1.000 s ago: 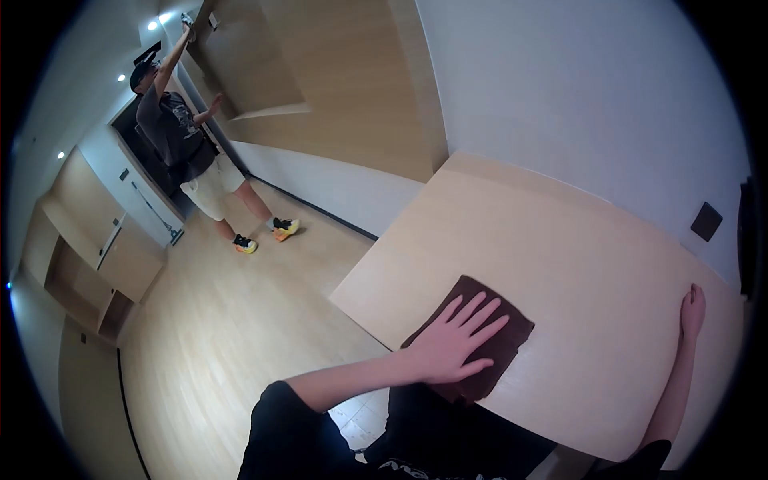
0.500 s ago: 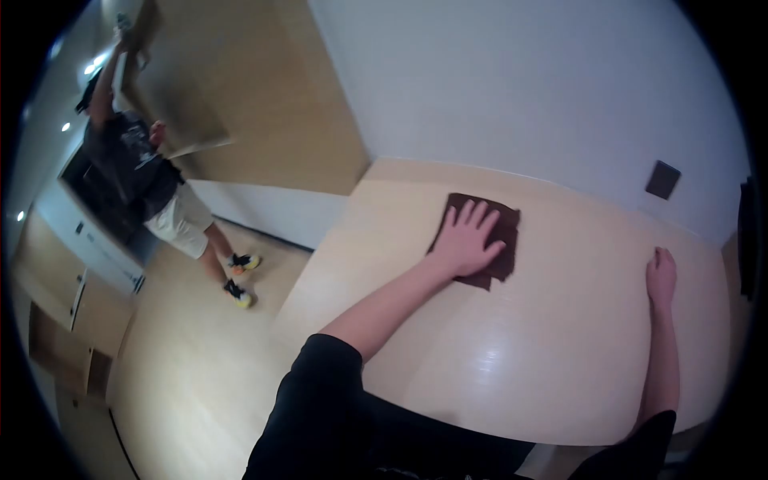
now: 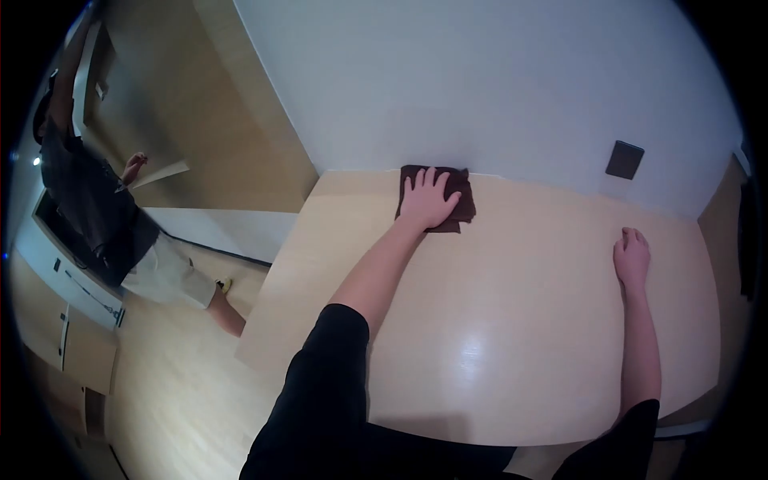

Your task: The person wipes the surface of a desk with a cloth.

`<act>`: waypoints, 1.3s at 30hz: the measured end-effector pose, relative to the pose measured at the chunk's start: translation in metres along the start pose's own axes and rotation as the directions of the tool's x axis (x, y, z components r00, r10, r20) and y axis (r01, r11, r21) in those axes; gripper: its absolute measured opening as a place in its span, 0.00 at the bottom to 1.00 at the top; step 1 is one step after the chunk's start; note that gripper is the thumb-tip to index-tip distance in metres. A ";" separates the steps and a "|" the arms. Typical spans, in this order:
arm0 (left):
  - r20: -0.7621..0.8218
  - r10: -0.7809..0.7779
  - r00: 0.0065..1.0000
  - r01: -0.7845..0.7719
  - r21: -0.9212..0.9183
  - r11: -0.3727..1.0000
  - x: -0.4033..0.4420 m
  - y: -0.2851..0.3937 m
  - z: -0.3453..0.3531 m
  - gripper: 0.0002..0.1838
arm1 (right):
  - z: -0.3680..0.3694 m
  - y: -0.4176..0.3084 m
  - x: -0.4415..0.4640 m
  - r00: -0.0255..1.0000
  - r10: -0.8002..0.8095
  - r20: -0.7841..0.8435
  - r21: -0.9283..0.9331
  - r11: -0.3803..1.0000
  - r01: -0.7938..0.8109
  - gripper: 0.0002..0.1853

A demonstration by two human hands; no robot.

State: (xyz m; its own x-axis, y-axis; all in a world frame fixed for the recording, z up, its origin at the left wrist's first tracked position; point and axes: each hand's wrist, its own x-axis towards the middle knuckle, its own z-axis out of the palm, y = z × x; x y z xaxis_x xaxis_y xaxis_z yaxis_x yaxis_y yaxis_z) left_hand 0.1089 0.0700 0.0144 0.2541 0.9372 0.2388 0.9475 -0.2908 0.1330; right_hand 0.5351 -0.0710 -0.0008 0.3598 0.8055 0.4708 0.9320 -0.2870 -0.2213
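Observation:
My left hand (image 3: 429, 202) lies flat with its fingers spread on a dark brown cloth (image 3: 466, 210). It presses the cloth down on the pale wooden tabletop (image 3: 496, 312), at the back edge by the wall. The cloth shows all around the fingers, and its far edge meets the wall. On the right side of the tabletop rests my right hand (image 3: 633, 258), its fingers curled in and close together. I see nothing in it.
A grey wall (image 3: 496, 88) rises behind the tabletop, with a dark wall plate (image 3: 625, 160) on it. At the left another person (image 3: 100, 200) stands with one arm raised beside a wooden panel (image 3: 216, 112). Cabinets (image 3: 88, 344) line the far left.
My left hand and the cloth have slid away from me to the wall edge. My right hand still rests on the tabletop. The other person has stepped nearer, and the camera view has shifted.

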 end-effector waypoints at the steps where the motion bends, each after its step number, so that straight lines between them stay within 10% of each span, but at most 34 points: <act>1: -0.012 0.007 1.000 -0.007 0.004 1.000 0.000 -0.002 0.002 0.35 | 0.005 0.003 0.002 1.000 -0.018 -0.008 -0.012 1.000 0.018 0.16; 18: 0.065 0.384 0.921 -0.386 0.019 0.922 -0.202 0.014 -0.054 0.38 | 0.014 0.008 0.018 0.999 -0.005 0.035 0.030 1.000 0.004 0.17; 29: 0.242 0.324 0.915 -0.324 -0.040 0.945 -0.372 0.067 -0.105 0.43 | 0.021 0.015 0.021 0.999 -0.039 0.002 0.007 0.999 0.039 0.18; 39: 0.235 0.384 0.893 -0.368 -0.110 0.923 -0.334 0.065 -0.113 0.42 | 0.015 0.012 0.017 0.999 -0.048 0.002 0.011 0.999 0.048 0.19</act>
State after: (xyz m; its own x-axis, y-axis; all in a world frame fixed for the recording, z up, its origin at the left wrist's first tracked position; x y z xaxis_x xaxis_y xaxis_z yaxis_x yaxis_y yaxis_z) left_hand 0.0639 -0.2834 0.0522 0.6361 0.7707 0.0377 0.7602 -0.6343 0.1404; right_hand 0.5521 -0.0532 -0.0085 0.3149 0.8194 0.4791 0.9476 -0.2423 -0.2084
